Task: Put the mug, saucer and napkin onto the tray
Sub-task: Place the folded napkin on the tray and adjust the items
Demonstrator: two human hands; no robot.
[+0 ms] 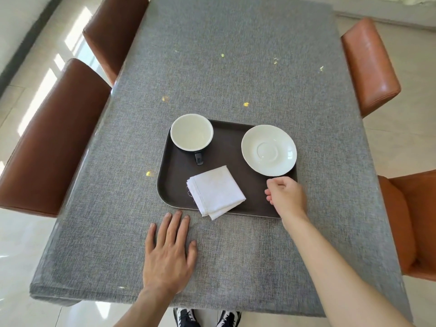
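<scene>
Mug (191, 132): on the far left corner of the tray, upright, white inside and dark outside, handle turned toward the near edge; looks empty.
Saucer (269, 150): white, on the far right part of the tray, its right rim reaching over the tray edge; well apart from the mug.
Napkin (215, 192): white, folded into a square, turned like a diamond in the near middle of the tray; its near corner hangs over the tray's near rim onto the table.
Tray (174, 171): dark brown, rounded corners, flat on the table, all three things on it.
Right hand (286, 197): over the near right corner of the tray, just near of the saucer; fingers curled loosely inward, nothing held; touching the saucer rim or not, cannot tell.
Left hand (168, 251): flat on the table, palm down, fingers spread, fingertips just near of the tray's near rim; nothing held.
Table (236, 67): grey woven cloth under a clear cover, some small yellow specks on it.
Chairs (54, 138): brown leather, two on the left side, more on the right side.
Floor: pale glossy tiles; two black and white shoes (207, 318) below the near table edge.
</scene>
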